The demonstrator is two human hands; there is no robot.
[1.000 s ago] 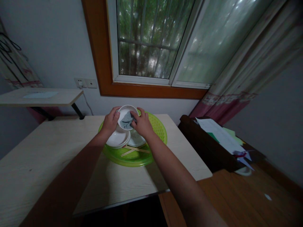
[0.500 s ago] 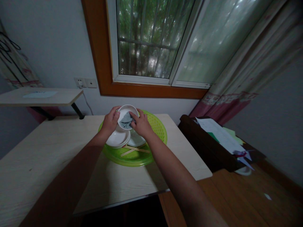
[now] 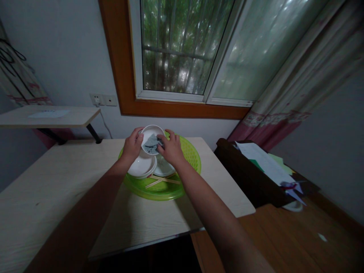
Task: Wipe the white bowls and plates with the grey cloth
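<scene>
A white bowl (image 3: 148, 132) is tilted toward me above a round green tray (image 3: 155, 194), with my left hand (image 3: 132, 145) closed on its left rim. Inside the bowl lies a crumpled grey cloth (image 3: 151, 144). My right hand (image 3: 172, 148) pinches the cloth at the bowl's right side, fingers bent over the rim. Below, white bowls (image 3: 141, 167) stand stacked on the tray. Beside them is a white dish (image 3: 163, 167), partly hidden by my right hand. Wooden chopsticks (image 3: 165, 179) lie crossed at the tray's near side.
The tray rests on a pale wooden table (image 3: 71, 182). At the left back stands a small raised shelf (image 3: 74, 113) with black legs. A dark cabinet (image 3: 244, 170) bearing papers (image 3: 267, 165) is off the table's right edge. The window (image 3: 182, 49) is behind.
My right hand has shifted slightly, its fingers lifting a little at the bowl's right side. The cloth's folds look somewhat different. My left hand keeps its hold on the bowl.
</scene>
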